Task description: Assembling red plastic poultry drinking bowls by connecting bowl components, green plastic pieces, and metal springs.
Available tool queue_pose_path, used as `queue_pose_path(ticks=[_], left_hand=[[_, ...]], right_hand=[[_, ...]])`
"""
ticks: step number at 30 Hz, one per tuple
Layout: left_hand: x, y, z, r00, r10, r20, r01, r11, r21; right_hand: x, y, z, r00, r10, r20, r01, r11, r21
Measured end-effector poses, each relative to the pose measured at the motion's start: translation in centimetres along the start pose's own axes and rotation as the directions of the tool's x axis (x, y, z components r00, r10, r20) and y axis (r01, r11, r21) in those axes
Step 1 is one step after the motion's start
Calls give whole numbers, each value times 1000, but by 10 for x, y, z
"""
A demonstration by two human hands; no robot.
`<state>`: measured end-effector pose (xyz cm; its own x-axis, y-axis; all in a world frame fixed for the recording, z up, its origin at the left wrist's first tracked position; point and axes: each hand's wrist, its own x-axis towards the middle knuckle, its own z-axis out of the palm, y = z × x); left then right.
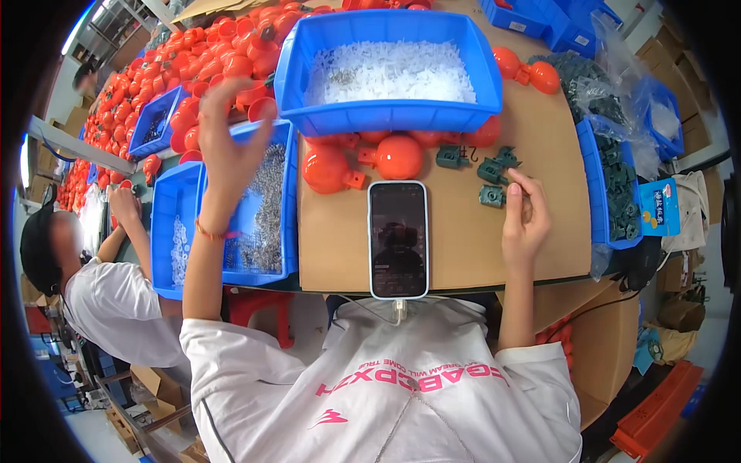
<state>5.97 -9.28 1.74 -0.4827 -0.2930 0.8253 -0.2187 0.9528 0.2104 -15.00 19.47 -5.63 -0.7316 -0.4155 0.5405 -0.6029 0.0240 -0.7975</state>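
Near red parts [235, 65], the left hand [231, 150] looks blurred.

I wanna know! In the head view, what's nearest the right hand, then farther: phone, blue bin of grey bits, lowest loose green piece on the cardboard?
From the right hand:
1. Lowest loose green piece, just left of it.
2. Phone, farther left.
3. Blue bin of grey bits, left beyond the phone.

Phone [398, 241] (white plug [400, 310] below)
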Motion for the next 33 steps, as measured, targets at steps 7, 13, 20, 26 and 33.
queue_pose_path(ticks=[7, 13, 20, 26, 33], left_hand=[[-18, 17, -5, 860, -394, 326, 453, 882, -130], [-22, 15, 15, 808, -364, 464, 398, 917, 25], [-30, -8, 17, 833, -340, 437, 419, 903, -95], [-4, -33, 26, 850, -314, 423, 443, 860, -252], [59, -51, 96, 899, -23, 437, 74, 992, -101]], right_hand=[[63, -31, 2, 982, 178, 62, -188, 944, 271], [144, -12, 45, 827, 361, 431, -465, 870, 164], [155, 11, 63, 816, 283, 504, -525, 726, 443], [175, -26, 52, 849, 388, 358, -527, 596, 606], [247, -28, 8, 908, 345, 238, -409, 606, 682]])
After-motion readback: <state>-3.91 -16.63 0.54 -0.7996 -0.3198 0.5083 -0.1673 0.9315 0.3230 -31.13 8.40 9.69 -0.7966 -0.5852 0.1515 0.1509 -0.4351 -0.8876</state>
